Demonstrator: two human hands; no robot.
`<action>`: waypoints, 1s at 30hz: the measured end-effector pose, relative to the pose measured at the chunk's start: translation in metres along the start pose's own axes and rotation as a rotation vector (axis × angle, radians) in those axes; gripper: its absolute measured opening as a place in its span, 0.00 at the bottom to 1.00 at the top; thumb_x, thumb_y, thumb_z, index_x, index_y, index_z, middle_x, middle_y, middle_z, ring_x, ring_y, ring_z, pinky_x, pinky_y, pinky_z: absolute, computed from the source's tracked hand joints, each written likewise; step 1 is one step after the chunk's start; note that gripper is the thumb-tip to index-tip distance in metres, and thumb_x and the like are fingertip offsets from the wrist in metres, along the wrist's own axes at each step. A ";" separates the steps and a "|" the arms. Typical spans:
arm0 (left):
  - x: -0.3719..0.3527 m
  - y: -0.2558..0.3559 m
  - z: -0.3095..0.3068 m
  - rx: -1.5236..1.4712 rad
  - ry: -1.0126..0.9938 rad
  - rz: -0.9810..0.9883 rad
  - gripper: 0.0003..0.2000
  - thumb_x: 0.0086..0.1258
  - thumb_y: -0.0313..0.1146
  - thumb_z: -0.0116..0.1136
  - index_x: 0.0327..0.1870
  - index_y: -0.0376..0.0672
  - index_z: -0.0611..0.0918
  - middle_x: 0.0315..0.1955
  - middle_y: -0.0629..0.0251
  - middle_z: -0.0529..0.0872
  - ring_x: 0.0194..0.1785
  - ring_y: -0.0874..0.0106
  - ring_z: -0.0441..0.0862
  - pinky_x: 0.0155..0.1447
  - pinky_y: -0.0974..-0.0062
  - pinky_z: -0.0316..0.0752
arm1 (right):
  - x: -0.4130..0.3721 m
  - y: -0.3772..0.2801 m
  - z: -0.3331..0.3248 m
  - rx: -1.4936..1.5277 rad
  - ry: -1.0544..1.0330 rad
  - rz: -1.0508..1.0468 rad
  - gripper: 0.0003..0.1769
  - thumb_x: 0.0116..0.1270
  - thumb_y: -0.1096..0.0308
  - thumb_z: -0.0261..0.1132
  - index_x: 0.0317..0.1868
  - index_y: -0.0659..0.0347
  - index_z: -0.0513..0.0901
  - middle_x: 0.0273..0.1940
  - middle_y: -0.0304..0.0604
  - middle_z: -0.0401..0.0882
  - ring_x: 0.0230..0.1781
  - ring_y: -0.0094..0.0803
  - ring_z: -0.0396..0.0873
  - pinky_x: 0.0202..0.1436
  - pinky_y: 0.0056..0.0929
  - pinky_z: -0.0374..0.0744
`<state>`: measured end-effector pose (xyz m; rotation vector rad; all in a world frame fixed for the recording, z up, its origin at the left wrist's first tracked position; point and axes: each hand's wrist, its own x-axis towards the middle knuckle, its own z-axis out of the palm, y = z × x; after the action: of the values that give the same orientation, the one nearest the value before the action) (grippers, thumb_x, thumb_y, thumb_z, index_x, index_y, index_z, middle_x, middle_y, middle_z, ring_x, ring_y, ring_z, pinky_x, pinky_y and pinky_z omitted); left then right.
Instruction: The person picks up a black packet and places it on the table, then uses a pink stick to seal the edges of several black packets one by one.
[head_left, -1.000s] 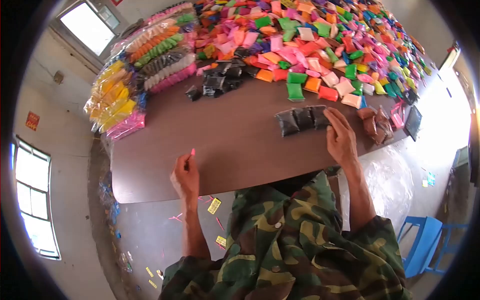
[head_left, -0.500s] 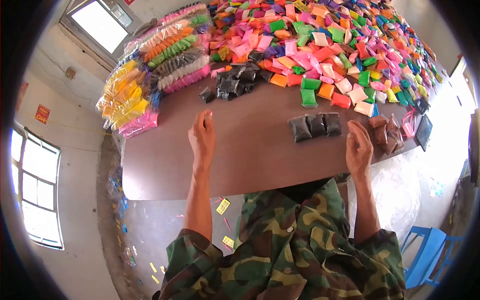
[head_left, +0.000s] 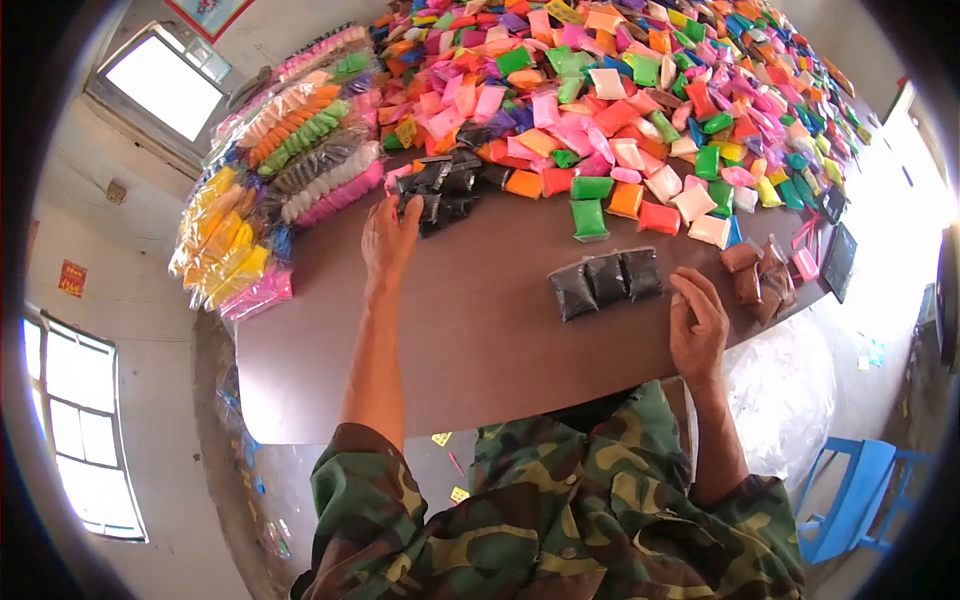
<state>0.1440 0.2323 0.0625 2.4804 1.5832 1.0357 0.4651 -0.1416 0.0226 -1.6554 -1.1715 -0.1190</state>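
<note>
My left hand (head_left: 390,243) is at the near left edge of a pile of black packets (head_left: 450,188). Its fingers are closed around a small black packet, largely hidden by them. My right hand (head_left: 698,325) hovers over the table with loosely curved fingers, thumb apart, and nothing visible in it. Just left of its fingertips lies a row of three black packets (head_left: 605,280), side by side. Several brown packets (head_left: 762,280) in clear wrapping lie to the right of that hand.
A large heap of colourful packets (head_left: 600,110) covers the back of the brown table (head_left: 480,330). Bundled packets in clear bags (head_left: 290,160) are stacked at the left. A dark flat object (head_left: 839,262) sits at the right edge. A blue chair (head_left: 850,500) stands at lower right.
My left hand has reached forward to the black pile and closed on a loose packet. My right hand has shifted slightly toward me beside the row. The view has tilted and shifted a little.
</note>
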 end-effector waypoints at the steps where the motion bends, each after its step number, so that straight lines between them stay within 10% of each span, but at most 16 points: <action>1: 0.000 0.002 0.004 0.008 -0.031 -0.012 0.22 0.79 0.51 0.69 0.52 0.37 0.91 0.50 0.46 0.93 0.55 0.47 0.90 0.60 0.51 0.83 | 0.001 -0.001 0.000 0.012 0.001 0.015 0.14 0.78 0.82 0.66 0.59 0.68 0.90 0.63 0.55 0.90 0.61 0.47 0.91 0.64 0.36 0.86; 11: -0.067 0.049 -0.031 -0.009 -0.394 0.027 0.23 0.74 0.51 0.73 0.54 0.38 0.90 0.51 0.46 0.92 0.55 0.44 0.89 0.60 0.51 0.83 | 0.001 -0.009 -0.003 0.076 -0.009 0.092 0.13 0.79 0.83 0.65 0.59 0.68 0.91 0.62 0.54 0.90 0.58 0.45 0.91 0.63 0.36 0.87; 21: -0.157 0.094 -0.083 -0.209 -0.356 0.121 0.27 0.68 0.39 0.83 0.63 0.33 0.90 0.58 0.48 0.93 0.59 0.51 0.90 0.64 0.58 0.85 | 0.001 -0.045 -0.007 0.102 -0.044 -0.122 0.16 0.72 0.87 0.66 0.55 0.69 0.92 0.59 0.56 0.92 0.54 0.47 0.93 0.58 0.37 0.90; 30: -0.184 0.074 -0.098 -0.550 -0.379 -0.358 0.24 0.73 0.32 0.79 0.69 0.39 0.89 0.63 0.57 0.92 0.61 0.67 0.91 0.48 0.66 0.90 | -0.019 -0.119 0.076 0.275 -0.496 -0.367 0.19 0.68 0.76 0.75 0.60 0.60 0.88 0.66 0.49 0.83 0.63 0.51 0.86 0.61 0.49 0.87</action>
<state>0.1018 0.0150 0.0696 1.8132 1.3282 0.7562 0.3346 -0.0992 0.0588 -1.2447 -1.7752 0.2279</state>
